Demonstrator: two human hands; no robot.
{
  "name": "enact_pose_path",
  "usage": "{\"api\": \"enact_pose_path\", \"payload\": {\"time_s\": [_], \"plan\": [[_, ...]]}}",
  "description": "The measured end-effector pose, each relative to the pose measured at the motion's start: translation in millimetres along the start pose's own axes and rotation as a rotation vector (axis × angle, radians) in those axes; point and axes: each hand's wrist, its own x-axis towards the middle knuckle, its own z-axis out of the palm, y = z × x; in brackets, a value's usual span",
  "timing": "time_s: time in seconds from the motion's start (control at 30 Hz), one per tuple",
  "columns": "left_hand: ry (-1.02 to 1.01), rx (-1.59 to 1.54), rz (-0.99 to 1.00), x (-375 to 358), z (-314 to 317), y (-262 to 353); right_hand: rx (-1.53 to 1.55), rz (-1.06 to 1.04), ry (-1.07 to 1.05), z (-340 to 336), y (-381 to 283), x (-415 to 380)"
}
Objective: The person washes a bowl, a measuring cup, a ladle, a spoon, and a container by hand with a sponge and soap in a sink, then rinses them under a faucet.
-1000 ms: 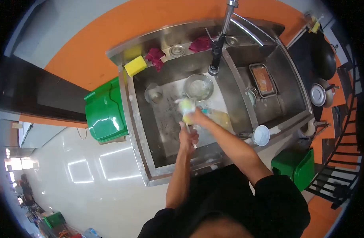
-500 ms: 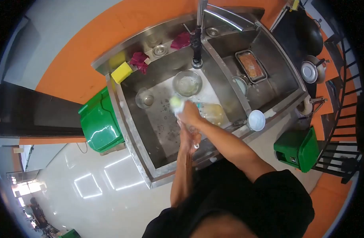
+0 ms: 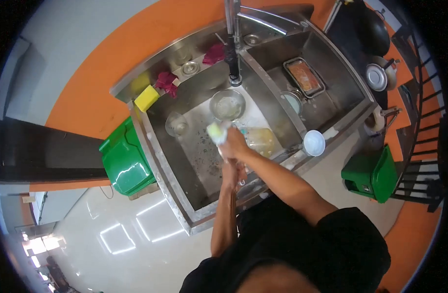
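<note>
Over the large sink basin, my right hand is closed around a pale green and white sponge. Just below it, my left hand has its fingers curled round a slim, pale thing, mostly hidden; a small white end shows by the fingers. Beyond my hands sits a round metal bowl with cloudy liquid. A clear bowl lies to the left. To the right of my right hand is a yellowish see-through container.
A black faucet spout hangs over the basin's back. A yellow sponge and dark red cloths lie on the rim. A white cup stands on the front ledge. The right basin holds a metal tray. Green bins flank the sink.
The whole view has shifted slightly. My hands stay close together over the basin, and the sponge, blurred before, shows more sharply with a little suds around it.
</note>
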Motion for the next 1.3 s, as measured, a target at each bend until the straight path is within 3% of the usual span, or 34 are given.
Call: {"api": "enact_pose_path", "payload": {"time_s": [0.07, 0.1, 0.17, 0.2, 0.27, 0.33, 0.37, 0.4, 0.47, 0.5, 0.53, 0.6, 0.67, 0.73, 0.77, 0.83, 0.87, 0.93, 1.0, 1.03, 1.07, 1.1, 1.13, 1.23, 1.3], "plan": [[0.075, 0.079, -0.186, -29, 13, 16, -0.176, 0.049, -0.034, -5, 24, 24], [0.033, 0.131, -0.112, -33, 17, 12, -0.178, 0.056, -0.024, -11, 31, 33], [0.058, 0.035, -0.089, -33, 15, 3, 0.297, 0.596, -0.005, -10, 34, 40], [0.074, -0.072, -0.047, -24, 15, 3, 0.297, 0.589, 0.005, -6, 31, 40], [0.117, -0.055, 0.009, -6, 13, 1, 0.254, 0.105, -0.085, 12, 19, 17], [0.173, -0.042, 0.057, -8, 13, 1, -0.090, -0.121, 0.132, 11, -12, -11], [0.157, 0.059, 0.066, -14, 19, 8, -0.065, 0.024, 0.119, 6, -18, -6], [0.144, 0.168, 0.066, -20, 18, 11, -0.062, 0.028, 0.120, 2, -13, 8], [0.019, 0.139, 0.010, -22, 10, 14, -0.372, 0.086, -0.156, -9, 4, 47], [0.062, 0.173, 0.068, -27, 19, 21, 0.262, 0.481, 0.088, -14, -1, 48], [0.113, 0.203, 0.120, -33, 21, 22, 0.268, 0.489, 0.089, -11, -4, 42], [0.142, 0.090, 0.174, -20, 16, 21, 0.411, 0.436, 0.060, -8, -6, 40], [0.171, -0.021, 0.216, -9, 9, 19, 0.032, -0.153, 0.176, 18, -7, 11], [0.116, -0.089, 0.126, -7, 5, 16, 0.020, -0.147, 0.252, -8, -38, 6], [0.102, -0.081, -0.002, -6, -3, 16, -0.044, -0.088, 0.190, -14, -36, 16], [0.112, -0.062, -0.012, -18, -1, 16, -0.148, 0.055, 0.008, -37, -37, 41], [0.108, -0.048, -0.009, -21, 1, 18, -0.241, -0.052, 0.069, -23, -6, 62], [0.075, -0.108, -0.054, -17, -3, 17, -0.076, 0.185, 0.201, -19, -16, 56], [0.089, -0.162, 0.094, 2, -10, 12, -0.130, 0.043, 0.428, 7, -26, 23], [0.118, -0.130, 0.125, 5, -14, 20, -0.059, 0.066, 0.104, 22, -13, 18], [0.153, -0.100, 0.151, 7, -18, 30, 0.096, 0.027, 0.136, 22, -28, 6], [0.085, -0.354, 0.201, 9, -8, 43, 0.134, 0.002, 0.143, 16, -41, -8], [0.090, -0.362, 0.207, 21, -19, 42, 0.173, -0.030, 0.151, 8, -52, -17], [-0.237, -0.127, 0.571, 68, -78, 22, 0.103, -0.198, 0.062, -18, -79, -27], [-0.095, -0.138, 0.532, 38, -49, 42, 0.040, -0.213, 0.056, -15, -70, -22]]}}
